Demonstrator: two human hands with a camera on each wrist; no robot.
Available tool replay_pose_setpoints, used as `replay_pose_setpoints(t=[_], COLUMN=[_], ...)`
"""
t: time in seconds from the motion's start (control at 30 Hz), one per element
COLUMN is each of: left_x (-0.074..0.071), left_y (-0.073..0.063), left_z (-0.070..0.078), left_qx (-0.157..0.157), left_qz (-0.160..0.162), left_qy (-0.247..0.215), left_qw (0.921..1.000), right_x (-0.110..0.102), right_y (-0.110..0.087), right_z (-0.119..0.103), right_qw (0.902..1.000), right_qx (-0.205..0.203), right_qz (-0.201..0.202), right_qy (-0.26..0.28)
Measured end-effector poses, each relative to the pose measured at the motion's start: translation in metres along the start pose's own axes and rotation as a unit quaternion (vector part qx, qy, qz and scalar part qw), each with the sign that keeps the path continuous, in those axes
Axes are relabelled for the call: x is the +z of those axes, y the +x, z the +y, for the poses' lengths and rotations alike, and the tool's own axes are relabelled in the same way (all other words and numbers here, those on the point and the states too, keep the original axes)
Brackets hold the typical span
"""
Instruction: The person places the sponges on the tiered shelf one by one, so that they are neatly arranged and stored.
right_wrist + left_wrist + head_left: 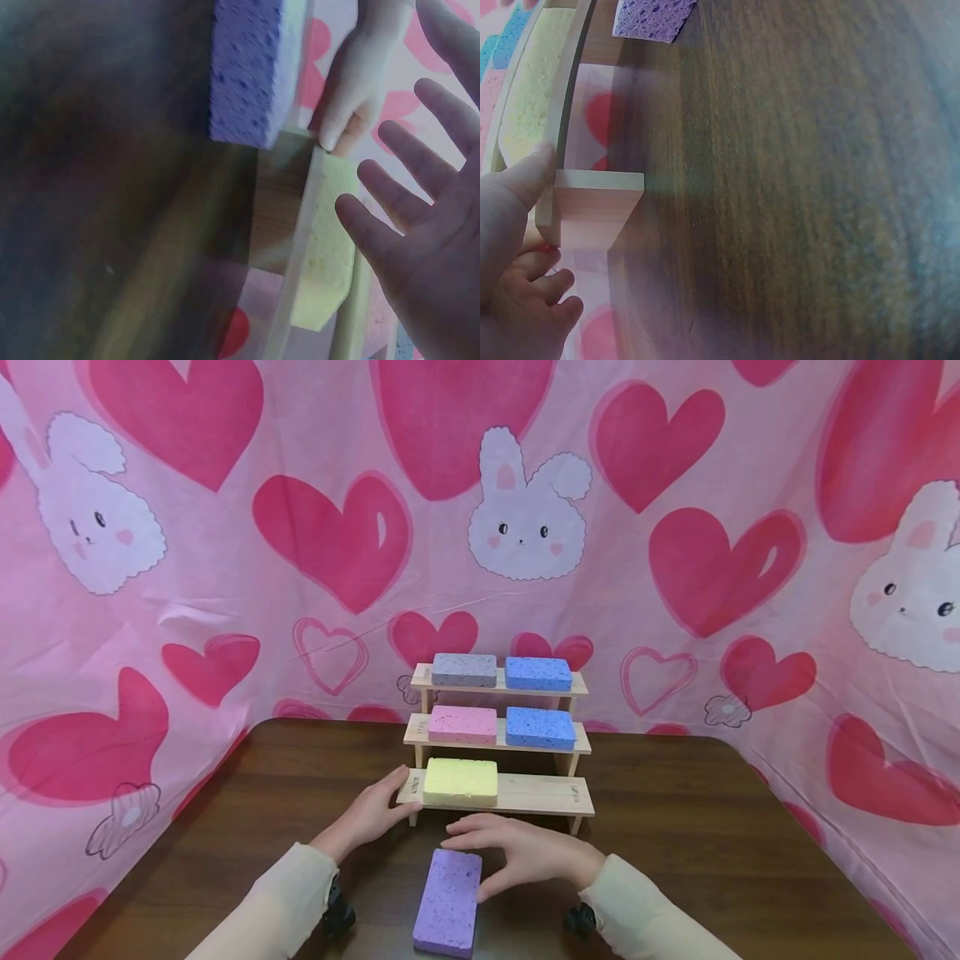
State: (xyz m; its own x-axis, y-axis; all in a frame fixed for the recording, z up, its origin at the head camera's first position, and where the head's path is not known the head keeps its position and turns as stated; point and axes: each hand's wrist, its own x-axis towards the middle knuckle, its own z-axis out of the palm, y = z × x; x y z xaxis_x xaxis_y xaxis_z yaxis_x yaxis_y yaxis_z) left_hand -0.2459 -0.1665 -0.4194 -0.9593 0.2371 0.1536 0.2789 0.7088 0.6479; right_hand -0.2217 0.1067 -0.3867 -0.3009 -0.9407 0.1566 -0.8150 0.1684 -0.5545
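Note:
A three-tier wooden shelf (536, 792) stands on the table, with a yellow sponge (460, 782) on the left part of its lowest tier. My left hand (371, 814) grips the left end of that tier; the left wrist view shows the thumb against the board's edge beside the sponge and the other fingers curled. A purple sponge (448, 902) lies in front of the shelf. My right hand (525, 850) is just right of it with fingers spread (405, 180), holding nothing. Whether the right thumb touches the purple sponge, I cannot tell.
On the middle tier sit a pink sponge (462, 724) and a blue sponge (540, 727). The top tier carries a grey sponge (464, 669) and another blue sponge (537, 673). Behind the brown wooden table (675, 827) hangs a pink cloth (442, 560) with hearts and rabbits.

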Motion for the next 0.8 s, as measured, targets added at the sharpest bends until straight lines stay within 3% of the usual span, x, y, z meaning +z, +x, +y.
replay_pose_setpoints(t=[0.13, 0.5, 0.8], left_x=[0.0, 0.0, 0.0], left_y=[0.0, -0.001, -0.001], left_z=[-0.001, 0.0, 0.0], left_qx=[0.003, -0.001, 0.002], left_qz=[0.002, -0.001, 0.001], left_qy=[0.003, 0.005, 0.006], left_qw=[1.0, 1.0, 1.0], right_x=[0.009, 0.025, 0.029], right_y=[0.001, 0.006, 0.012], right_z=[0.001, 0.002, 0.005], right_qw=[0.9997, 0.994, 0.9894], right_qx=[0.004, 0.007, 0.017], right_qz=[-0.024, -0.102, -0.132], right_qy=[0.011, -0.038, -0.058])
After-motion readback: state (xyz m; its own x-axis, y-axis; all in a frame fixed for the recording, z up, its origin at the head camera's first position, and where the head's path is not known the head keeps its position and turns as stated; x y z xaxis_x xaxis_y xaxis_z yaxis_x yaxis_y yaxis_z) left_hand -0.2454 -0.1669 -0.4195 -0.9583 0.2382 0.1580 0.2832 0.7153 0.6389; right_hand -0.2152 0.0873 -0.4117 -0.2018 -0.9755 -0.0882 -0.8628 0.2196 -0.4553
